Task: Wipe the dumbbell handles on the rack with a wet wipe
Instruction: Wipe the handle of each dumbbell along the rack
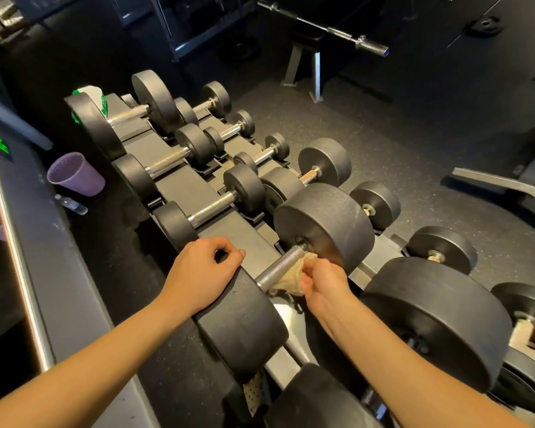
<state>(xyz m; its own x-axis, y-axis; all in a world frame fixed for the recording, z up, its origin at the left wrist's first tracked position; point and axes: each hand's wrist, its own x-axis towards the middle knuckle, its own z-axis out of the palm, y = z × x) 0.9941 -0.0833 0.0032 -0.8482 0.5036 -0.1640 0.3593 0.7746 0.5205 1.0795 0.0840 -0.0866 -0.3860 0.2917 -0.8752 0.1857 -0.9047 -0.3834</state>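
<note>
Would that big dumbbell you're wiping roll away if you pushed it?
Probably not. The dumbbell has thick heads, so it is likely heavy. Its round heads could roll on a floor, but the rack cradles it and the left hand rests on the near head. The knurled handle looks grippy.

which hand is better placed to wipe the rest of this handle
Right. The right hand holds the wipe against the handle near the far head; the left hand has no wipe and rests on the near head, likely steadying it.

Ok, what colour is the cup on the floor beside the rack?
The cup is purple; head view.
</note>
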